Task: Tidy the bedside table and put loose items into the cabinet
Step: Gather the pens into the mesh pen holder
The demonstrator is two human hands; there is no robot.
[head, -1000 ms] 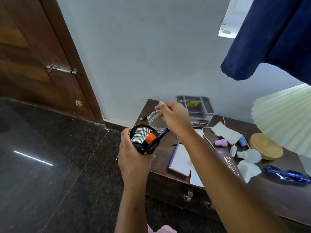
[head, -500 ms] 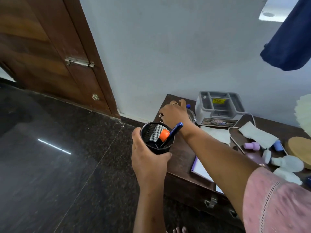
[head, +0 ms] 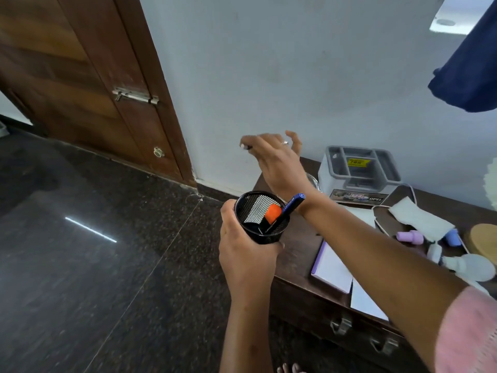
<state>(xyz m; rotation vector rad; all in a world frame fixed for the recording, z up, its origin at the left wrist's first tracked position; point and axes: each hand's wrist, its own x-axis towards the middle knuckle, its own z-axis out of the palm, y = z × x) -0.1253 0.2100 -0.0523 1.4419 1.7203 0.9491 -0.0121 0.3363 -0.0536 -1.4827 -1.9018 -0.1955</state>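
Note:
My left hand (head: 242, 254) grips a black mesh pen cup (head: 265, 236) in front of the dark wooden bedside table (head: 298, 246). An orange-capped highlighter (head: 273, 213) and a blue pen (head: 291, 204) stand in the cup. My right hand (head: 277, 160) is raised above the table's far left corner and beyond the cup. It pinches a thin dark pen (head: 247, 147) whose pale tip points left; most of it is hidden by my fingers. A glass bowl (head: 313, 181) shows partly behind my right wrist.
A grey organiser tray (head: 360, 168) sits on a box by the wall. A white notebook (head: 332, 267), loose paper, a cloth (head: 419, 218), small bottles (head: 410, 236) and a cable lie on the table. Drawer handles (head: 340, 325) face me. A wooden door (head: 80, 76) is at left.
My right hand went down to the table's far left corner, then rose with the thin dark pen pinched in its fingers. The view panned left; the cup stays in my left hand.

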